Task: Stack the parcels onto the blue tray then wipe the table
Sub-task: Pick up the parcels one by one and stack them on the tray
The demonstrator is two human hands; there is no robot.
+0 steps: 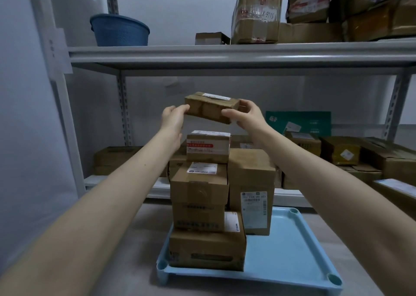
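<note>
Left forearm (85,205) and right forearm (337,194) come in from the lower corners. Blue tray (290,250) sits on the table (139,239), bottom centre, right half bare. Stack of four parcels (202,205) stands along the tray's left rim, tall parcel (252,178) touching it at the back. Frame centre: left hand (173,120) and right hand (245,115), fingers clamped on the ends of a small parcel (211,108), tilted, open gap above the stack, under the shelf edge (225,57).

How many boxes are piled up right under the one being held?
4, stacked on the blue tray: bottom box, second box, third box, red-labelled top box. More may hide behind.
</note>
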